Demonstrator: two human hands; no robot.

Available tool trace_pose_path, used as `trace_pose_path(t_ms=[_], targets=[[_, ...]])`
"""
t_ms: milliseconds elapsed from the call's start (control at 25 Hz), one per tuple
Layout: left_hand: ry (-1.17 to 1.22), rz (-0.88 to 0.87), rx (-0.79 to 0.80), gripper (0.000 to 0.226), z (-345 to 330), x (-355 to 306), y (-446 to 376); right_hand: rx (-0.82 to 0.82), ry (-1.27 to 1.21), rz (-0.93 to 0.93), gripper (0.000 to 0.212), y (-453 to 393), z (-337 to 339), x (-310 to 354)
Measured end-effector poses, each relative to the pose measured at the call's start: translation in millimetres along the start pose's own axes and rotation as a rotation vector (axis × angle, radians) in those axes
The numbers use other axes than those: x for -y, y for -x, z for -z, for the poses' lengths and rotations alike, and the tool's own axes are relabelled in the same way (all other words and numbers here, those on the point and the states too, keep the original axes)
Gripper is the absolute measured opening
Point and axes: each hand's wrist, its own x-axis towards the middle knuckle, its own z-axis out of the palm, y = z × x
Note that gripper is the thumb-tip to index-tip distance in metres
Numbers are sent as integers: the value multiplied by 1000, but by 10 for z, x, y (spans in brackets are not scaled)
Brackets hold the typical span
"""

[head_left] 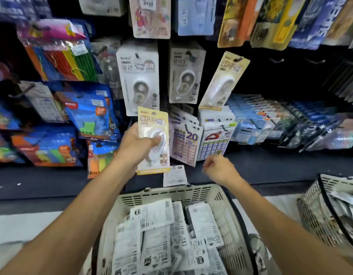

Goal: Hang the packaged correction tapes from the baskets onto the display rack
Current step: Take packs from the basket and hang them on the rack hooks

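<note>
My left hand [139, 144] grips a yellow-carded correction tape pack [152, 124] upright in front of the display rack, thumb on its clear blister. My right hand [219, 169] hovers to the right, fingers loosely curled and holding nothing. A matching yellow pack [224, 80] hangs tilted on the rack, next to two white-carded packs [139, 76] [185, 72]. Below me a cream basket [167, 195] holds several packs lying face down. A second basket [318, 207] stands at the right with more packs.
Blue stationery packs [88, 112] and coloured sticks [60, 58] hang on the left. Calculators and boxed items [270, 120] lie on the dark shelf at right. Sticker cards [186, 143] lean under the hooks. A price tag [174, 176] hangs from the shelf edge.
</note>
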Motion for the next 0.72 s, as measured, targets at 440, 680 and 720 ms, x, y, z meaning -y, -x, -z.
trace_pose_path(t_ms=[440,680,720], targets=[[-593,-87,109,23,332,645,29,76,211,0,67,-860,-1609,270],[-633,-6,32,27,605,808,-61,225,491,-172,78,-1226,-1898,236],[-629,-4,22,28,643,816,-63,193,530,-134,69,-1241,-1891,238]])
